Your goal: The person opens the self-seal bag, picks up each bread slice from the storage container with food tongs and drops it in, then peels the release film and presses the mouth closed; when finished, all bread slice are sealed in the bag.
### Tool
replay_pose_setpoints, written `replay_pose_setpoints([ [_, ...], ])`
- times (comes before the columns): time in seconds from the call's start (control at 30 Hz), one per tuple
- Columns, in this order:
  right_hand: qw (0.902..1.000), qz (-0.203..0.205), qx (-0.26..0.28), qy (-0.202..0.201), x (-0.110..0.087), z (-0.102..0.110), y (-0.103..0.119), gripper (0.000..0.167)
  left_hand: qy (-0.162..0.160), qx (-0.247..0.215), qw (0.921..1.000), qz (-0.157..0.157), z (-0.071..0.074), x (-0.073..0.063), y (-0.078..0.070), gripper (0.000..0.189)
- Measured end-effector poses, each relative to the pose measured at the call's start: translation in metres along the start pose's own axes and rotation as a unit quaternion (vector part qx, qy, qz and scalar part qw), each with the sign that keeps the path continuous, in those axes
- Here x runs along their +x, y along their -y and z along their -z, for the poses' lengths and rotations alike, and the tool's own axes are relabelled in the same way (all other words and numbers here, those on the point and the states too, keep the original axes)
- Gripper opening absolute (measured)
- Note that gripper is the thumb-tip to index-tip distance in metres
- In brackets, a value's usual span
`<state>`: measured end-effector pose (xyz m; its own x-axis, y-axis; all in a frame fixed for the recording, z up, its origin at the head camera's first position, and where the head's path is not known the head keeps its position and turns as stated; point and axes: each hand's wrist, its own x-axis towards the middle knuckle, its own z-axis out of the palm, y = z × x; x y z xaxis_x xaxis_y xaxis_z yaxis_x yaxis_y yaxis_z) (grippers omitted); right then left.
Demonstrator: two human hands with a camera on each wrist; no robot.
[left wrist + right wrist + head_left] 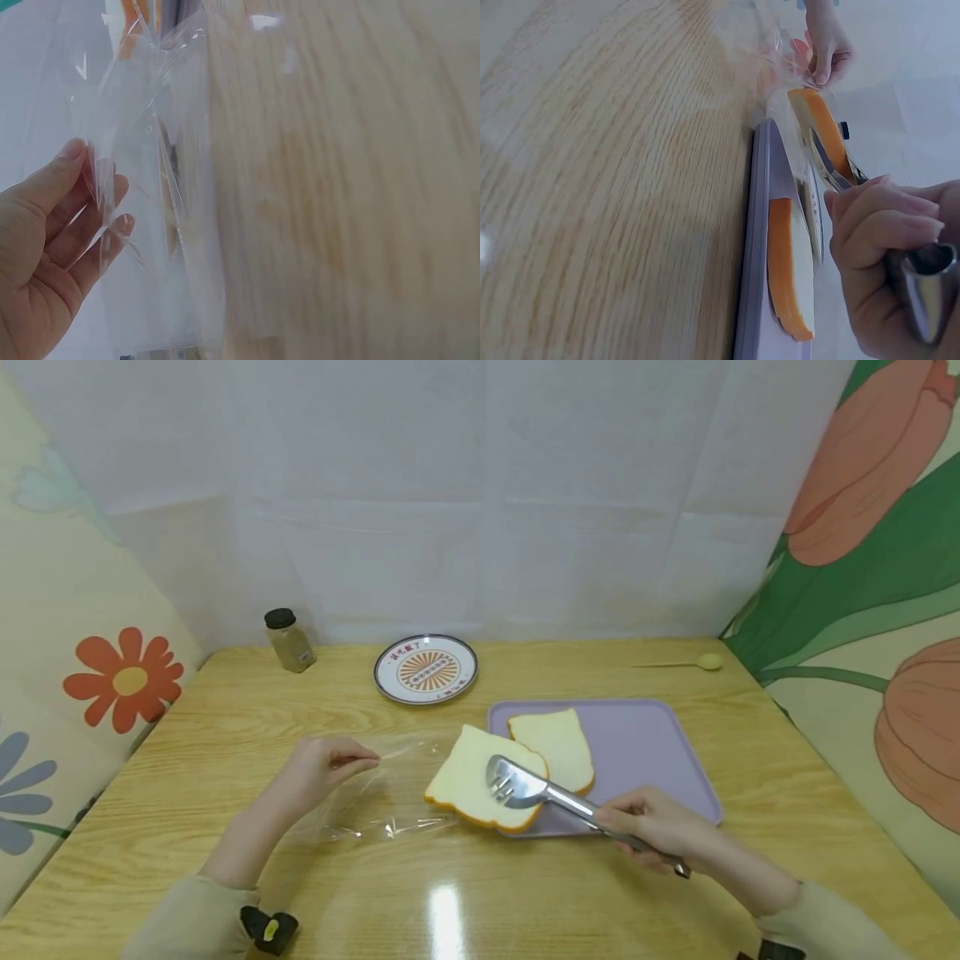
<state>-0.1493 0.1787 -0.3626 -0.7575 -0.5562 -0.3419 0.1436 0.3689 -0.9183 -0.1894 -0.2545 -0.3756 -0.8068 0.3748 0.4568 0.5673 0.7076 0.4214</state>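
Observation:
Between thumb and fingers my left hand (pixel 315 770) pinches the edge of a clear plastic bag (pixel 378 797), which spreads out to the right over the table. My right hand (pixel 656 828) grips metal food tongs (pixel 573 803) by the handle. The jaws of the tongs clasp a slice of bread (pixel 459 777), raised and tilted in the right wrist view, with its left edge at the bag's right end. A second bread slice (pixel 562 745) lies on the purple tray (pixel 645 747), partly covered by the lifted slice in the head view.
A round patterned plate (pixel 427 669) stands at the back middle. To its left is a small jar with a black lid (pixel 289 642). A yellow spoon (pixel 705 662) lies at the back right. A white cloth (pixel 480 502) hangs behind the wooden table (pixel 360 910).

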Motion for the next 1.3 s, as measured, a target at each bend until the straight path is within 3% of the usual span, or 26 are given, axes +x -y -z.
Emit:
replay_pose_setpoints([
  [0.3,0.9995,-0.024,0.012,0.019,0.010,-0.001,0.000,0.045,0.010,-0.011,0.9999,0.005,-0.003,0.001,0.000,0.008],
  [0.57,0.9954,-0.038,0.058,0.066,0.018,0.003,-0.003,0.046,0.007,-0.025,0.9996,-0.007,-0.006,0.000,0.000,0.007],
  [0.77,0.9952,-0.030,0.041,0.084,0.025,0.005,-0.004,0.046,-0.006,-0.034,0.9990,-0.029,-0.006,-0.002,0.003,0.011],
  [0.93,0.9958,-0.015,0.019,0.089,0.031,0.007,-0.004,0.049,-0.004,-0.057,0.9983,-0.010,-0.005,-0.005,0.004,0.013],
  [1.3,0.9944,-0.040,0.052,0.083,0.039,0.003,-0.001,0.041,-0.011,-0.068,0.9976,0.014,-0.004,-0.004,0.000,0.010],
])
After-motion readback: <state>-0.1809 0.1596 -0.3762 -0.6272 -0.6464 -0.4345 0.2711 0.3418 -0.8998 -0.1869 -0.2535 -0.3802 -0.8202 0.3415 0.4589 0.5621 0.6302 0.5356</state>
